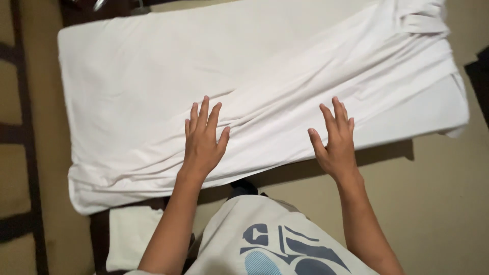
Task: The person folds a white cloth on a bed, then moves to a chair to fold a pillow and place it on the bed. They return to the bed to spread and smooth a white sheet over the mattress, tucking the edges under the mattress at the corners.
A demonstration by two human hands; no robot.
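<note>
1. The white sheet [265,86] is spread over the mattress [423,114], its long axis running left to right.
2. The left hand [202,140] is laid flat on it, fingers spread.
3. The right hand [336,140] is held spread at the near edge, gripping nothing.

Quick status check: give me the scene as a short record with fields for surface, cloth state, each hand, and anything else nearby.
surface: narrow mattress on a tan floor
cloth: white sheet spread over it, creased diagonally, bunched at the far right end
left hand: open, fingers spread, palm flat on the sheet near the front edge
right hand: open, fingers spread, at the sheet's front edge; contact cannot be told
nearby: folded white cloth on the floor at lower left
</note>
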